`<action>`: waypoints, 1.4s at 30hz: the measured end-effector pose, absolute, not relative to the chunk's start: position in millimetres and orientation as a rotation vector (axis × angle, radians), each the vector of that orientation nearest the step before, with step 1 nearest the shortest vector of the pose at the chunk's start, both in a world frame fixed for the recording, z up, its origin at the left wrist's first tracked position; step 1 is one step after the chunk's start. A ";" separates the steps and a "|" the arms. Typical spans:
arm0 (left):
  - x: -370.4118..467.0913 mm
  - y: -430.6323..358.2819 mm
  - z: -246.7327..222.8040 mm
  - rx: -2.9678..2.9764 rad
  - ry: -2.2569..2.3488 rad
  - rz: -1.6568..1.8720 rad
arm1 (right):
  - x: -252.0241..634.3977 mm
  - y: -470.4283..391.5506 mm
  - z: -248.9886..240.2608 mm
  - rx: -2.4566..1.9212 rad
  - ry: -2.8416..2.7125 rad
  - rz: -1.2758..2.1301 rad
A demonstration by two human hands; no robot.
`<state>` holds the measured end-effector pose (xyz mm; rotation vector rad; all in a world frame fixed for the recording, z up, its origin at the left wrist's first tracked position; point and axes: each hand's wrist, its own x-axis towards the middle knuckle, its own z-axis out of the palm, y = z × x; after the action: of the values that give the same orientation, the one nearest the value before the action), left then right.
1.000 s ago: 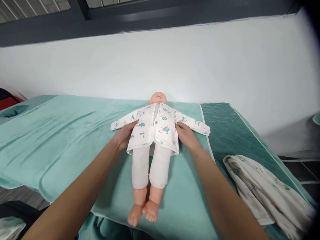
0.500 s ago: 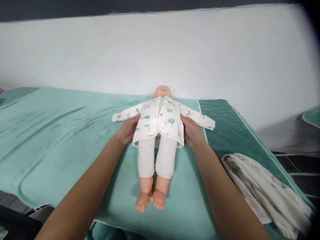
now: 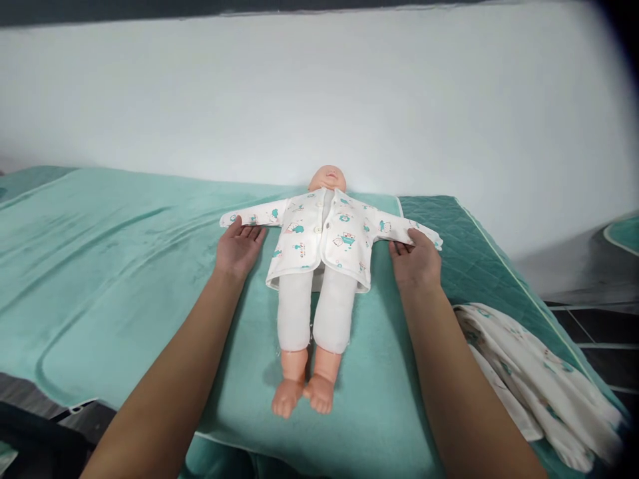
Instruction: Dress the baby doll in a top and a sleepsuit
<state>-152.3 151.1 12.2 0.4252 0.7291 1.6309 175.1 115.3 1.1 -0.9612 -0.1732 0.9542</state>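
A baby doll lies on its back, dressed in a white printed jacket and white leggings, its feet bare. The jacket hangs apart at the front, with its buttons showing. Both sleeves stretch out sideways. My left hand is palm up at one sleeve, thumb over the cloth and fingertips tucked below its edge. At the other sleeve, my right hand has its thumb on top and fingers curled underneath. Whether the doll's arms fill the sleeves is hidden.
A light green sheet covers the bed under the doll. To the right lies a darker quilted cover, with a crumpled printed white cloth on it. A white wall rises behind the doll's head.
Both hands have moved outward from the sides of the jacket to the sleeves. The sleeves now lie slightly higher and straighter. The camera view has shifted a little.
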 end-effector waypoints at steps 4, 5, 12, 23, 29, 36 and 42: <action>-157.5 168.5 13.3 0.457 0.852 1.713 | 171.1 111.7 5.9 -0.946 -0.152 1.006; -159.0 172.6 14.1 0.475 0.891 1.734 | 169.1 110.5 7.3 -0.944 -0.161 1.029; -174.8 191.5 15.9 0.484 0.942 1.745 | 163.0 106.2 12.6 -0.953 -0.218 1.112; -178.4 192.6 11.3 0.403 0.843 1.804 | 157.7 105.0 12.9 -0.933 -0.301 1.168; -185.6 196.9 13.6 0.430 0.992 1.865 | 167.2 107.4 12.2 -0.971 -0.222 1.105; -203.6 210.6 16.7 0.483 1.166 1.823 | 182.1 108.3 13.0 -0.999 -0.113 0.980; -205.2 209.1 13.2 0.449 1.099 1.879 | 207.0 113.0 8.2 -1.043 -0.075 0.829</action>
<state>-205.2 209.1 13.2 0.4495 1.0991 1.8793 207.0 113.0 8.2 -1.0426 -0.0753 0.8289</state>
